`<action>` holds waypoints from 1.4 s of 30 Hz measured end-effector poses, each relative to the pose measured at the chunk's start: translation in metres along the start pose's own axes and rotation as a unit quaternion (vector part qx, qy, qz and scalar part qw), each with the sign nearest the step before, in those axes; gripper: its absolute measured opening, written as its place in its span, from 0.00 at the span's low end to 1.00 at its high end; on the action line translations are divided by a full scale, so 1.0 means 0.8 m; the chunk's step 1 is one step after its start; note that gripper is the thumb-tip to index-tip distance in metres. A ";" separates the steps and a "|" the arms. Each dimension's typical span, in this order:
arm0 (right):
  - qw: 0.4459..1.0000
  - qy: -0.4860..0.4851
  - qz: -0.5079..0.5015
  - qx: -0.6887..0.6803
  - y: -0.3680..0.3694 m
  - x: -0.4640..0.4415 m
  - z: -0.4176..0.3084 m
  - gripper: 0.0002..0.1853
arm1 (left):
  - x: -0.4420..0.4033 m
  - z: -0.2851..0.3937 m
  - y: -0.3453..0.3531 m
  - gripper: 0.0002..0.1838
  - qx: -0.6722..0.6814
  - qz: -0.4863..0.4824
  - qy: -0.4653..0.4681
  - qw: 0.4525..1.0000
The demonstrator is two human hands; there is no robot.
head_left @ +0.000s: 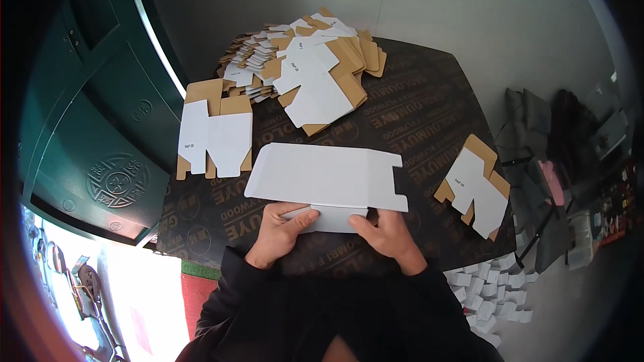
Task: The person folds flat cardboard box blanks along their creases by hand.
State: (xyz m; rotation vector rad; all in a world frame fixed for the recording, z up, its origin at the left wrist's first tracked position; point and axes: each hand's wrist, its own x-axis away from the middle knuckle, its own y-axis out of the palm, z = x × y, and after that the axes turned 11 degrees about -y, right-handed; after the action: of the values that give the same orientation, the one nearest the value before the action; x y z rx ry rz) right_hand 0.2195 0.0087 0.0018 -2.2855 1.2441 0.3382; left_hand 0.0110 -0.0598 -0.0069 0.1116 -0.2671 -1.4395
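A white cardboard box (322, 173), partly folded, is held over the near side of the dark table. Its long panel stretches away from me, with a notched flap at the right end. My left hand (280, 229) grips the near edge, thumb lying on the narrow front panel. At the right end of that same panel, my right hand (389, 233) pinches the cardboard with its thumb in front. The fingers of both hands are partly hidden behind the box.
A heap of flat box blanks (312, 80) covers the table's (416, 121) far side. Single blanks lie at left (228, 137) and right (475, 191). Many white folded boxes (490, 291) are on the floor at right. A green door (100, 127) stands left, a chair (553, 174) right.
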 end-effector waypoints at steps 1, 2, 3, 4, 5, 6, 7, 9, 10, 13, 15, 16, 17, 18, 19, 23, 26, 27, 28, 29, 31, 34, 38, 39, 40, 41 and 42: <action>0.998 -0.008 0.004 0.061 -0.005 -0.002 -0.002 0.24 | 0.001 0.001 -0.001 0.13 0.003 0.004 0.009 1.000; 0.998 -0.010 0.002 0.062 -0.010 -0.002 -0.004 0.24 | 0.001 0.001 -0.003 0.13 0.004 0.005 0.011 1.000; 0.998 0.002 0.031 0.047 -0.014 -0.002 -0.006 0.23 | 0.003 0.001 -0.005 0.13 0.003 0.011 0.014 1.000; 0.998 0.014 0.060 0.031 -0.018 0.000 -0.008 0.23 | 0.005 0.001 -0.007 0.13 0.002 0.016 0.016 1.000; 0.996 0.027 0.089 0.015 -0.022 0.001 -0.009 0.22 | 0.007 0.001 -0.009 0.12 0.001 0.021 0.018 1.000; 0.992 0.040 0.119 0.000 -0.025 0.003 -0.009 0.22 | 0.008 0.000 -0.009 0.12 -0.001 0.026 0.020 0.999; 0.992 0.041 0.119 0.000 -0.027 0.004 -0.009 0.22 | 0.010 -0.001 -0.009 0.12 0.000 0.026 0.019 0.999; 0.991 0.060 0.121 -0.020 -0.031 0.005 -0.008 0.20 | 0.014 -0.002 -0.009 0.12 -0.008 0.014 0.001 1.000; 0.990 0.068 0.123 -0.030 -0.032 0.006 -0.007 0.19 | 0.016 -0.002 -0.009 0.12 -0.012 0.008 -0.007 1.000; 0.988 0.099 0.108 -0.055 -0.038 0.005 -0.013 0.18 | 0.020 -0.001 -0.008 0.12 -0.015 0.004 -0.017 1.000; 0.982 0.148 0.078 -0.083 -0.042 0.006 -0.022 0.17 | 0.023 0.001 -0.007 0.12 -0.013 0.004 -0.027 1.000; 0.978 0.173 0.063 -0.096 -0.043 0.006 -0.024 0.16 | 0.024 0.001 -0.007 0.12 -0.012 0.003 -0.032 0.999; 0.978 0.173 0.062 -0.096 -0.043 0.005 -0.024 0.16 | 0.025 0.000 -0.007 0.12 -0.012 0.004 -0.031 0.999; 0.975 0.172 0.063 -0.129 -0.044 0.005 -0.025 0.16 | 0.026 -0.002 -0.008 0.12 -0.029 -0.007 -0.034 0.999; 0.970 0.172 0.065 -0.162 -0.043 0.004 -0.025 0.15 | 0.027 -0.003 -0.009 0.12 -0.046 -0.017 -0.037 0.998; 0.954 0.165 0.084 -0.235 -0.036 0.001 -0.029 0.13 | 0.032 0.007 -0.008 0.12 -0.117 -0.042 -0.040 0.991; 0.943 0.152 0.137 -0.261 -0.026 0.000 -0.033 0.10 | 0.038 0.037 -0.003 0.11 -0.229 -0.056 -0.032 0.971; 0.943 0.152 0.137 -0.262 -0.027 0.002 -0.031 0.10 | 0.040 0.042 -0.008 0.12 -0.308 -0.049 -0.017 0.950; 0.950 0.128 0.140 -0.247 -0.028 0.005 -0.025 0.10 | 0.043 0.047 -0.015 0.13 -0.385 -0.041 -0.001 0.922; 0.957 0.105 0.143 -0.232 -0.030 0.009 -0.017 0.10 | 0.047 0.067 -0.015 0.13 -0.386 -0.042 -0.002 0.922; 0.967 0.056 0.148 -0.200 -0.033 0.014 -0.009 0.10 | 0.055 0.114 -0.010 0.20 -0.597 -0.054 -0.223 0.769; 0.971 0.058 0.121 -0.198 -0.028 0.018 -0.014 0.10 | 0.070 0.119 -0.016 0.22 -0.521 -0.086 -0.062 0.847; 0.979 0.055 0.071 -0.183 -0.021 0.019 -0.025 0.10 | 0.073 0.113 0.001 0.35 -0.446 -0.093 0.220 0.862; 0.983 0.049 0.052 -0.169 -0.020 0.019 -0.027 0.10 | 0.068 0.114 0.015 0.35 -0.446 -0.092 0.220 0.863; 0.986 0.042 0.034 -0.155 -0.020 0.020 -0.029 0.09 | 0.061 0.118 0.029 0.45 -0.548 -0.060 0.246 0.797; 0.989 0.036 0.016 -0.141 -0.020 0.020 -0.031 0.09 | 0.056 0.121 0.035 0.55 -0.640 -0.028 0.268 0.719; 0.989 0.035 0.017 -0.139 -0.019 0.021 -0.030 0.09 | 0.052 0.119 0.035 0.55 -0.640 -0.029 0.270 0.719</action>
State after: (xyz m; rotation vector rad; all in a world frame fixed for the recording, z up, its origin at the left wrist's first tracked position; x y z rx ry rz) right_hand 0.2414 -0.0097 0.0194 -2.5316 1.3449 0.4737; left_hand 0.0190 -0.0889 0.0964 -0.6023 1.2492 -1.3033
